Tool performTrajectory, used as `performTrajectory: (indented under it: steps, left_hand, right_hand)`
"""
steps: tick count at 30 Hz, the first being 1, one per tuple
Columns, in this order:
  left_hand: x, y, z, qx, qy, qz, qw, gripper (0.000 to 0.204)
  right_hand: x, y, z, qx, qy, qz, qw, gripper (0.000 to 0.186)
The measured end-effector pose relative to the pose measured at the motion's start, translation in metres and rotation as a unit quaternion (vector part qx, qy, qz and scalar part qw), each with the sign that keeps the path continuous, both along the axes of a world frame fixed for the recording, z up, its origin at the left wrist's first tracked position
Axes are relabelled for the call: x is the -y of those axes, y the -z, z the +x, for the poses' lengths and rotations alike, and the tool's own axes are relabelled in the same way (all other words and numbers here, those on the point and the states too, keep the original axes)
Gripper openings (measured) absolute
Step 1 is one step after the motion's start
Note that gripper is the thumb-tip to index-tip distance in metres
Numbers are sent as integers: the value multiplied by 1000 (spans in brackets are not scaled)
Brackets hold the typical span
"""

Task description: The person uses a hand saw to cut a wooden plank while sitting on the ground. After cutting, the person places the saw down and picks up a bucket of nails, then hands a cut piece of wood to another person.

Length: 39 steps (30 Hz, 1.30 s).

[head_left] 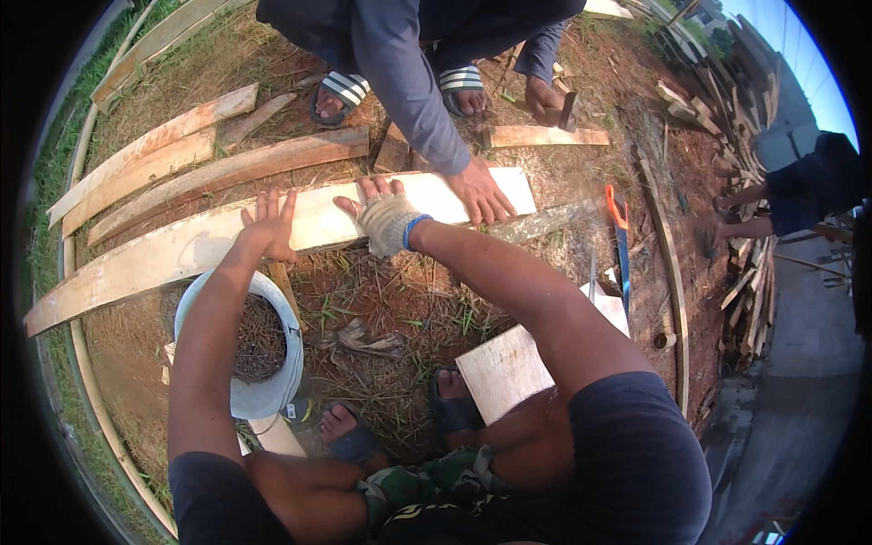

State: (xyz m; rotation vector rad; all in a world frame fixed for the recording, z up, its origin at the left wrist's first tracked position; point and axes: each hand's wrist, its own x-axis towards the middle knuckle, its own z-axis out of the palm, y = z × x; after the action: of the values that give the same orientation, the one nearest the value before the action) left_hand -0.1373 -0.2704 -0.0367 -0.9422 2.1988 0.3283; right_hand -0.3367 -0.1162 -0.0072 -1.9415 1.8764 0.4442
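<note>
- Hands lie on the long pale plank [313, 218]: the bare left hand [270, 227] spread wide, palm down; the right hand [386, 216], in a knitted glove [391, 227], also flat, thumb pointing left.
- Co-worker's near hand [481, 189] rests by the plank's right end; the far hand [547, 96] is at a dark-bladed tool [569, 111] over a short board [549, 136].
- Plank could pivot or rock if pushed unevenly, since no hand bears on its long left run.
- Bucket [263, 400] sits just under the left forearm; a dropped elbow could knock it.
- Handsaw [623, 245] lies near the right arm; an outward swing could catch it.
- Edges: left end crosses a bamboo pole [91, 391]; right end projects past the co-worker's fingers.
- Open room: grassy soil [350, 286] between plank and feet.
</note>
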Motion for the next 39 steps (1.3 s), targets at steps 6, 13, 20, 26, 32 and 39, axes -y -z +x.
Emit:
performTrajectory:
  steps: [6,13,20,26,32,39]
  left_hand:
    - [-1,0,-2,2,0,0,1000,148]
    - [0,2,-3,0,4,-4,1000,147]
    - [1,7,-2,5,5,-8,1000,148]
    - [0,3,-1,-6,4,-11,1000,149]
    - [3,8,0,-12,6,-2,1000,151]
    - [1,8,0,-11,1,-9,1000,153]
  right_hand:
    - [-4,0,0,-16,2,-12,1000,108]
    - [-3,2,-2,-25,1,-19,999,106]
    - [-3,4,-3,-26,-5,-24,999,107]
    - [-3,4,-2,-23,-6,-27,999,108]
    - [-3,7,-4,-21,-7,-28,999,107]
    - [-2,7,-3,-18,-4,-22,1000,110]
